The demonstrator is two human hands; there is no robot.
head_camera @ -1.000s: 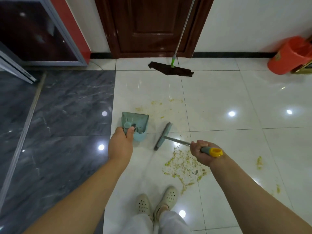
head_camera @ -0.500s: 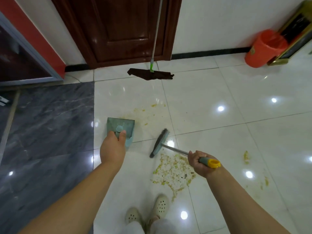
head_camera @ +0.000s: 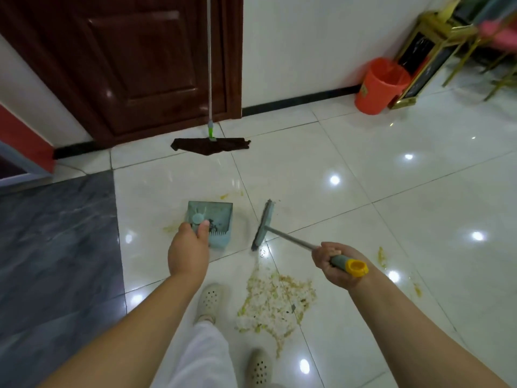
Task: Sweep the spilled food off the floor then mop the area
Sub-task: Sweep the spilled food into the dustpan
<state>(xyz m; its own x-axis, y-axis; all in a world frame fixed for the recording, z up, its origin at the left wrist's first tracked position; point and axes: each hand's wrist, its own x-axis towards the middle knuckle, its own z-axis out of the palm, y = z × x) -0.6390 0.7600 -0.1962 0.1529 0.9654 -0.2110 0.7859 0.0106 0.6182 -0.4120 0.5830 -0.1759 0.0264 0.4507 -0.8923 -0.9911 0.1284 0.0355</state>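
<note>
The dustpan (head_camera: 213, 223) is gripped at its handle by the left hand (head_camera: 189, 252) and rests on the white floor (head_camera: 419, 219), its open mouth turned away from the person. Just to the right of the dustpan, the brush (head_camera: 263, 224) is held by the right hand (head_camera: 334, 264), which is clenched round the grey grip just ahead of the yellow end cap; the brush head stands on edge, with its bristles near or at the tiles. The main patch of spilled food (head_camera: 275, 302) lies nearer the person than the dustpan and to its right, beside the shoes (head_camera: 208, 299). Smaller yellow smears are seen just beyond the dustpan and well to its right. The mop (head_camera: 210, 143) waits well beyond the dustpan, leaning by the door (head_camera: 134, 65), and the orange bin (head_camera: 380, 85) stands far to the right.

Sweeping is judged hardly begun. The sticky-looking mass could be smeared across the tiles rather than gathered if the brush is dragged flat. It could be trodden in, since a shoe stands just beside it. With the pan's mouth facing away from the patch, food could be pushed past it unless it is turned.
</note>
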